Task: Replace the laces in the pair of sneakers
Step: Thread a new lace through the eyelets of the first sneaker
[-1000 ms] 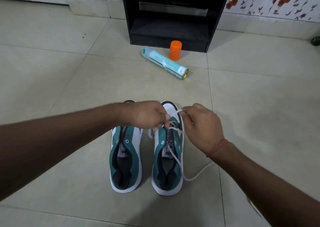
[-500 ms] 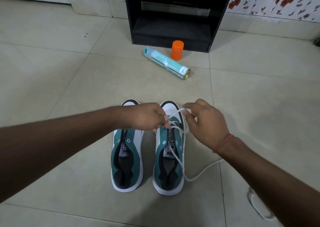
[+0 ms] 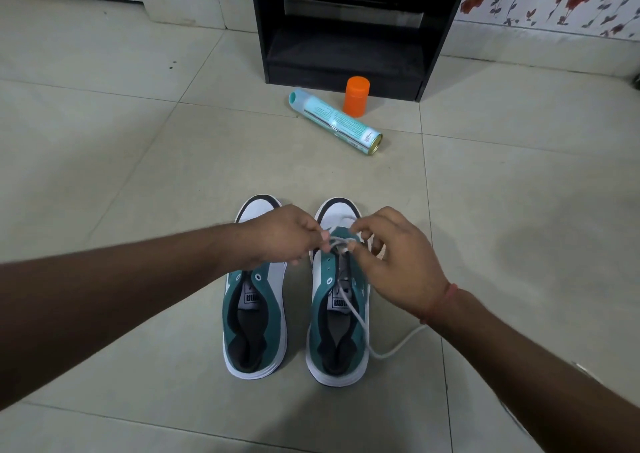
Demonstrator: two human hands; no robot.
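two green and white sneakers stand side by side on the tiled floor (image 3: 138,161), toes away from the camera. both hands meet over the front eyelets of the right sneaker (image 3: 341,310): the left hand (image 3: 282,236) and the right hand (image 3: 394,262) each pinch the white lace (image 3: 360,321), which trails down across the tongue onto the floor. the left sneaker (image 3: 254,317) has no lace. farther off, a spray can (image 3: 334,121) lies beside an orange cap (image 3: 356,96).

Pale beige tiled floor (image 3: 121,147): smooth, slight sheen, w/ grout lines. Teal-and-white sneakers (image 3: 254,314): matt suede-like cloth uppers, smooth white rubbery soles. White woven cloth lace (image 3: 360,321): matt. Teal spray can (image 3: 334,121): glossy, w/ shiny metal base. Orange plastic cap (image 3: 356,96): smooth. Black wood-look cabinet (image 3: 346,37): matt.
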